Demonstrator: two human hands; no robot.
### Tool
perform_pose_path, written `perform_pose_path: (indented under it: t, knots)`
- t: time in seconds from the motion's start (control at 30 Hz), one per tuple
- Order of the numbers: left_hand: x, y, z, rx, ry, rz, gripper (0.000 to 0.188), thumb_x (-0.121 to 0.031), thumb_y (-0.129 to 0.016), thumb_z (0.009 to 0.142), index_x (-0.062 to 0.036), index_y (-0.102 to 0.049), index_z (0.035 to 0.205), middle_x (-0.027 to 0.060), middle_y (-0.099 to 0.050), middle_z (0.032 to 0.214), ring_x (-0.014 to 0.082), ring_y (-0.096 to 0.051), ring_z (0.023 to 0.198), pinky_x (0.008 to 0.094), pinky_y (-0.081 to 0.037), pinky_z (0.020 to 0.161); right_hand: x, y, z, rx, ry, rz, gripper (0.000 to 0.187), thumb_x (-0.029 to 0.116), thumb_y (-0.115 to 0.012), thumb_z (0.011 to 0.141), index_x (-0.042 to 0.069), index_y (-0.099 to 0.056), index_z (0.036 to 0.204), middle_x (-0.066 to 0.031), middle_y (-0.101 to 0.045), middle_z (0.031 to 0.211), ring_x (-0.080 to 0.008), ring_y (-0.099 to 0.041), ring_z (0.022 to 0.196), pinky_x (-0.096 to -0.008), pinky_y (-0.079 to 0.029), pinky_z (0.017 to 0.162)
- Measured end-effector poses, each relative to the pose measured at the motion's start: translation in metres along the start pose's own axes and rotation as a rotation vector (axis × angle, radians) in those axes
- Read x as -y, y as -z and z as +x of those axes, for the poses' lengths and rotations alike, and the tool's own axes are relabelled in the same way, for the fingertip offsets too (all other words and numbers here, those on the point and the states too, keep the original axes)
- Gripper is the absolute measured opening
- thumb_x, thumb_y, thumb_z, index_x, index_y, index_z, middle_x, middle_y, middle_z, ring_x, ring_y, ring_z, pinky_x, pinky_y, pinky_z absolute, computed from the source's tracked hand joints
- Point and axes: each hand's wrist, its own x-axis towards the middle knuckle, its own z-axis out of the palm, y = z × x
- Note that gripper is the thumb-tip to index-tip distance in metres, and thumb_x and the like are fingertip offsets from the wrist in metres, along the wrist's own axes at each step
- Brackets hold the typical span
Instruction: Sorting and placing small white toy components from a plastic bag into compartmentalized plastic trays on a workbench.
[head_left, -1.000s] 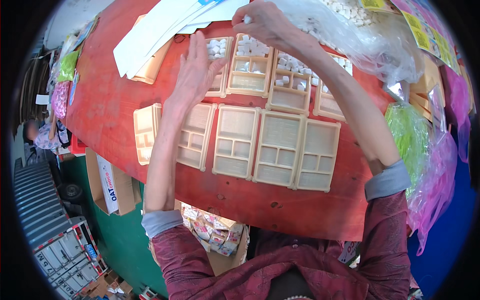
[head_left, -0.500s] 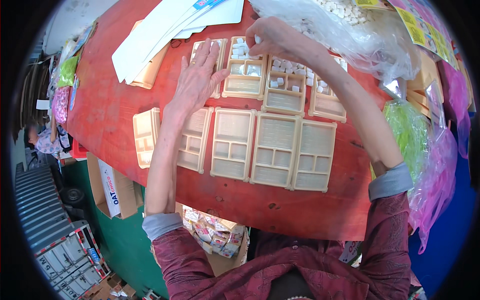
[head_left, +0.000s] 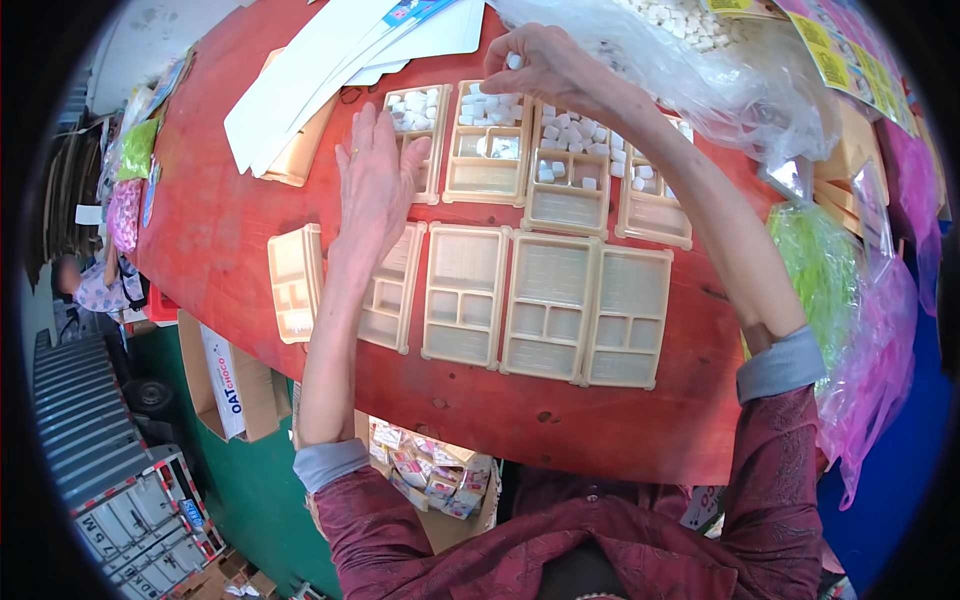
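Red table (head_left: 240,215), green floor (head_left: 245,485) (truck (head_left: 150,505) beyond); right grip (head_left: 560,75) pinching white cube (head_left: 514,61), left grip (head_left: 378,185) unclosed.

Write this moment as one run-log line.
right hand: pinching small white cube-shaped piece | left hand: open, fingers extended, overlapping beige rectangular plastic tray in view, contact unclear | surface: flat red tabletop

a red table (head_left: 450,405) carries beige compartmented trays (head_left: 465,262) and crumpled clear plastic (head_left: 700,90).
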Motion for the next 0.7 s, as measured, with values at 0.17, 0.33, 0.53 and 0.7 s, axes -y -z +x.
perform_pose_path:
  t: [0.17, 0.33, 0.53, 0.7]
  knots:
    - [0.002, 0.000, 0.003, 0.049, -0.149, 0.022, 0.065, -0.040, -0.046, 0.095, 0.0053, -0.032, 0.139, 0.0212, -0.023, 0.150, 0.0348, -0.019, 0.141, 0.0533, -0.014, 0.112, -0.011, -0.011, 0.003, -0.060, 0.136, 0.016, 0.024, 0.026, -0.070, 0.083, 0.003, -0.068, 0.088, -0.0026, -0.051, 0.063, -0.0129, -0.047, 0.059, -0.0300, -0.036, 0.051]
    - [0.008, 0.003, 0.003, 0.146, -0.188, 0.052, 0.067, -0.043, -0.045, 0.095, 0.0029, -0.030, 0.141, 0.0190, -0.023, 0.151, 0.0321, -0.019, 0.141, 0.0501, -0.012, 0.114, 0.001, -0.014, 0.008, -0.027, 0.113, 0.066, 0.022, 0.025, -0.068, 0.084, 0.004, -0.068, 0.087, -0.0016, -0.050, 0.062, -0.0112, -0.046, 0.057, -0.0281, -0.035, 0.050]
    - [0.015, 0.014, -0.001, 0.000, -0.067, -0.353, 0.063, -0.042, -0.042, 0.097, -0.0005, -0.030, 0.143, 0.0186, -0.022, 0.151, 0.0309, -0.020, 0.141, 0.0477, -0.012, 0.114, 0.015, -0.020, 0.025, -0.034, 0.164, 0.146, 0.025, 0.027, -0.063, 0.084, 0.004, -0.068, 0.090, -0.0004, -0.050, 0.061, -0.0093, -0.045, 0.055, -0.0254, -0.035, 0.048]
    - [0.027, 0.008, 0.008, 0.169, -0.088, -0.177, 0.062, -0.039, -0.043, 0.097, -0.0006, -0.028, 0.143, 0.0189, -0.023, 0.151, 0.0308, -0.018, 0.142, 0.0532, -0.013, 0.113, 0.022, -0.029, 0.038, 0.020, 0.151, 0.262, 0.027, 0.028, -0.062, 0.082, 0.004, -0.069, 0.094, -0.0013, -0.052, 0.063, -0.0095, -0.048, 0.057, -0.0249, -0.039, 0.047]
